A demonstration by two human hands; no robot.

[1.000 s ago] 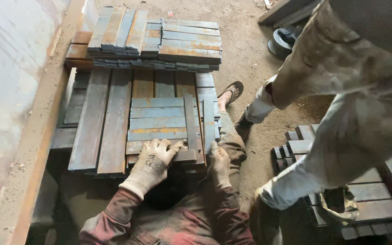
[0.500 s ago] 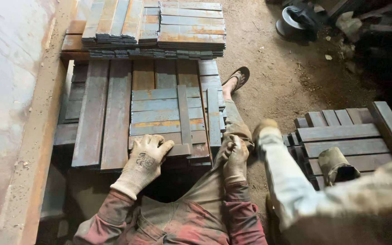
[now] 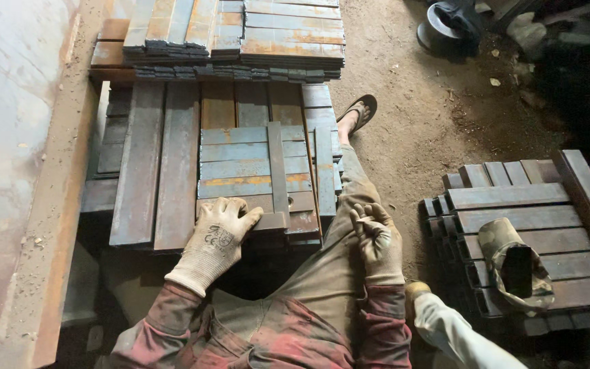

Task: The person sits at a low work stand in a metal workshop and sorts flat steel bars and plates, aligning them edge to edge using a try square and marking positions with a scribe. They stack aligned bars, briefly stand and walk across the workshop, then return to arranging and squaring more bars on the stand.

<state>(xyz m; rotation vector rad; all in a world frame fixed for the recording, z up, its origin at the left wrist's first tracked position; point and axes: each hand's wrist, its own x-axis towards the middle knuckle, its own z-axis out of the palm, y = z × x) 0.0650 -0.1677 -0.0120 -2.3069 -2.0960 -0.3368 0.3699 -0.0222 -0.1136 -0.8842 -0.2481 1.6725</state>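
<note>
My left hand (image 3: 217,236), in a pale work glove, lies flat on the near edge of a stack of short rusty steel flat bars (image 3: 254,171). One narrow bar (image 3: 277,171) lies lengthwise across the top of that stack. My right hand (image 3: 377,236), also gloved, rests on my right thigh with its fingers curled and nothing in them. My right leg stretches forward beside the stack, and its foot wears a sandal (image 3: 360,109).
Long steel bars (image 3: 158,164) lie under the short stack, with another pile (image 3: 240,34) beyond. A second stack (image 3: 513,205) at right carries a camouflage pouch (image 3: 513,263). Another person's pale sleeve (image 3: 445,328) shows at bottom right. A large sheet (image 3: 15,137) runs along the left.
The other person has moved out toward the bottom right, leaving only a sleeve in view. My right hand has lifted off the bars onto my thigh. The view has shifted up slightly.
</note>
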